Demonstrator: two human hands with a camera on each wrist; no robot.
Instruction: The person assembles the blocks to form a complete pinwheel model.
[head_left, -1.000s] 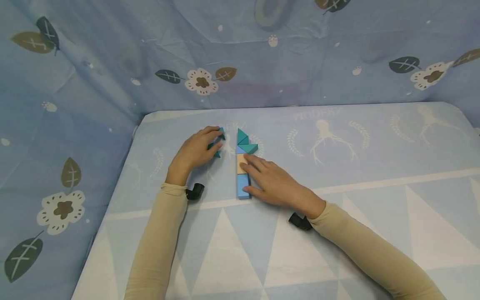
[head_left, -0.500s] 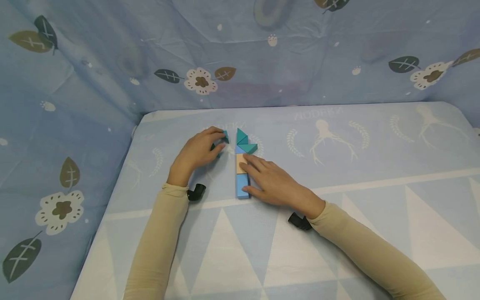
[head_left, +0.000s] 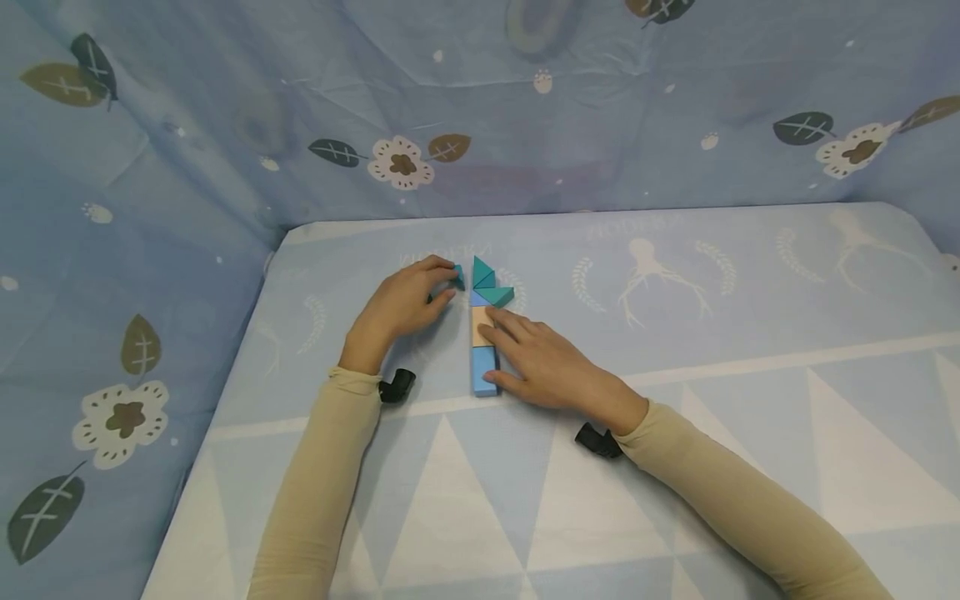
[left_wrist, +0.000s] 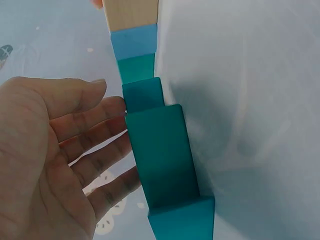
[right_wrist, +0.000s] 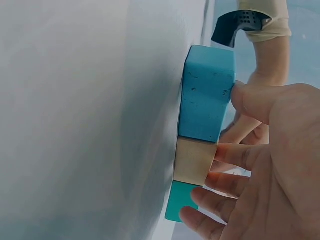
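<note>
In the head view my left hand point(head_left: 401, 302) reaches over teal blocks point(head_left: 460, 278), part of which it hides, just left of a column of blocks. The left wrist view has its loosely extended fingers right at a stepped run of teal blocks point(left_wrist: 162, 155). My right hand point(head_left: 543, 360) rests along the column, fingertips at the wooden block point(head_left: 478, 325) and thumb at the light blue block point(head_left: 483, 375). Above these lie a small blue triangle point(head_left: 477, 299) and teal triangular blocks point(head_left: 483, 275), one point(head_left: 497, 296) pointing right. Seen from the right wrist, the thumb touches the blue block point(right_wrist: 206, 100).
A patterned cloth point(head_left: 675, 467) covers the table, whose far edge meets a blue fabric wall point(head_left: 570, 125). Black wrist cameras point(head_left: 397, 386) sit by both cuffs, close over the cloth.
My left hand has slid slightly to the right, and the teal blocks under it have shifted right toward the column. My right hand and the column stay in place.
</note>
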